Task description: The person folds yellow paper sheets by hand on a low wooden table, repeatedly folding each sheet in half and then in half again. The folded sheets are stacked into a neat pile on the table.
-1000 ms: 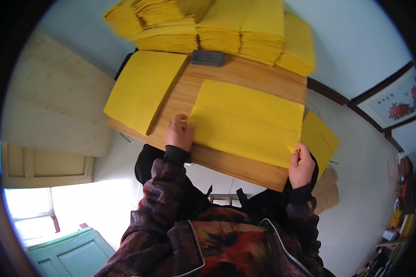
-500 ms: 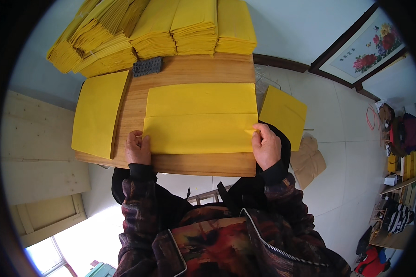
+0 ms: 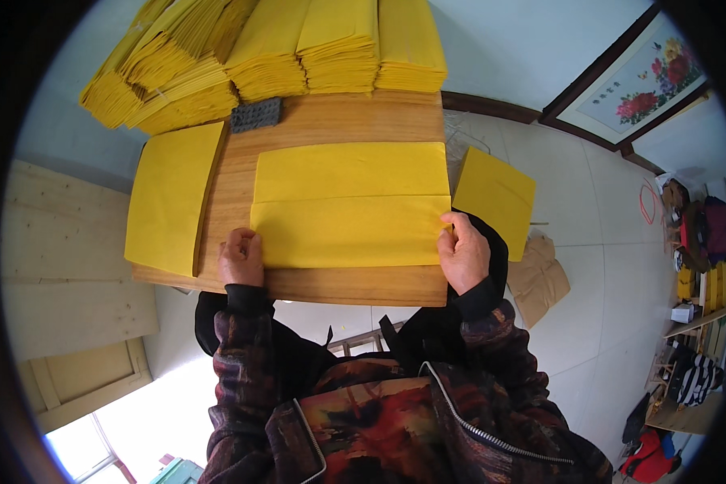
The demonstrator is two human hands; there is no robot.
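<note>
Half a second ago a small raised fold showed at the right hand's point(image 3: 465, 252) thumb; now it has flattened, while the folded yellow paper sheet point(image 3: 351, 231) stays along the wooden table's point(image 3: 355, 286) near edge. Right thumb and forefinger pinch the sheet's right edge. The left hand's point(image 3: 240, 258) fingers curl together at its near-left corner; whether they grip, I cannot tell.

This looks like a homely room serving as a small workroom: a folded yellow paper sheet point(image 3: 351, 230) on a brown wooden bench point(image 3: 347, 121), thick yellow paper stacks point(image 3: 335, 40) at top, a dark-framed flower picture point(image 3: 641, 85) upper right, cluttered wooden shelves point(image 3: 679, 417) lower right.
</note>
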